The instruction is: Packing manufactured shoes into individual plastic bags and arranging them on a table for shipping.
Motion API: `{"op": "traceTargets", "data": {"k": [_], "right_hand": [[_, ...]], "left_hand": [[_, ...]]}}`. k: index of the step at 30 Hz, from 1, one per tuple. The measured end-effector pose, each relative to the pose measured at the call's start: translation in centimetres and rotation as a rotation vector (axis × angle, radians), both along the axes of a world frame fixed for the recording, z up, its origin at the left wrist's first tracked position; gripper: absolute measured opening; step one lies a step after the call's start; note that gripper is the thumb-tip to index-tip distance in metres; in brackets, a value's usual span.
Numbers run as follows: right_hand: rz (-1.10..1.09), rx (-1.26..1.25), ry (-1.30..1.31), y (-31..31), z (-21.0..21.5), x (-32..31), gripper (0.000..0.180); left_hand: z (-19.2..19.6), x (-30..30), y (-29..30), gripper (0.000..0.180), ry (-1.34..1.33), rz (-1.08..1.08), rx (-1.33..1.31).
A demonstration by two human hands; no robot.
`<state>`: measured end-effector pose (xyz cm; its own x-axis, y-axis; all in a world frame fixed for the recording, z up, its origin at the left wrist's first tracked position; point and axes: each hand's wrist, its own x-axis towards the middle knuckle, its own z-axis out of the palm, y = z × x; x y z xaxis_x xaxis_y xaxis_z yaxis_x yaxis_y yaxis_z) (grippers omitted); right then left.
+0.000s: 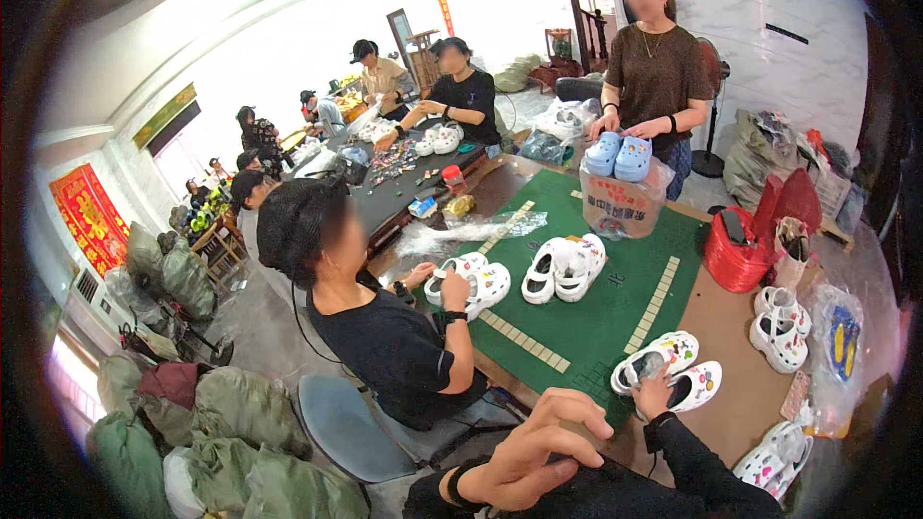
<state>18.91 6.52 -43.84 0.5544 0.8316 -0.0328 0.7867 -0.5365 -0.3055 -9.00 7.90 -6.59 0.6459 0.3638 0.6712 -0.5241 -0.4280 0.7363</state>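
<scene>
My left hand point(538, 452) is raised close in front of me, over the near table edge. Its fingers are loosely bent and apart, and nothing shows in them. At the near right of the table, a pair of white clogs point(694, 386) with colourful charms lies side by side. My right hand point(654, 392) is at the heel opening of the left clog, its fingers closed round a small grey wad point(651, 365). What the wad is made of I cannot make out. More white clogs point(564, 267) stand on the green mat point(615, 312).
A person at my left handles white clogs point(481, 286). Across the table another holds blue clogs point(617, 156) above a clear bag point(625, 200). On the right are a red bag point(738, 250), more clogs point(780, 329) and a plastic pack point(838, 351). Sacks point(240, 423) fill the floor left.
</scene>
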Motion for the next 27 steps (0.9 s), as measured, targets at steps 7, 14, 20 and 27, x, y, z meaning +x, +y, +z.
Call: {"op": "traceTargets", "data": {"k": [7,14,20,27], "right_hand": [[0.043,0.145,-0.012,0.6,-2.2,1.1,0.027],[0.128,0.221,-0.095,-0.4,-3.8,1.9,0.023],[0.149,0.214,0.036,-2.7,-2.6,1.6,0.021],[0.276,0.283,0.002,-6.5,-1.0,1.5,0.035]], "left_hand": [[0.6,0.6,0.1,0.015,-0.023,-0.007,0.088],[-2.2,2.4,0.1,0.010,0.164,-0.037,0.074],[-7.6,3.0,1.7,0.011,0.429,0.031,0.106],[-13.5,0.8,3.2,0.014,0.632,0.027,-0.001]]}}
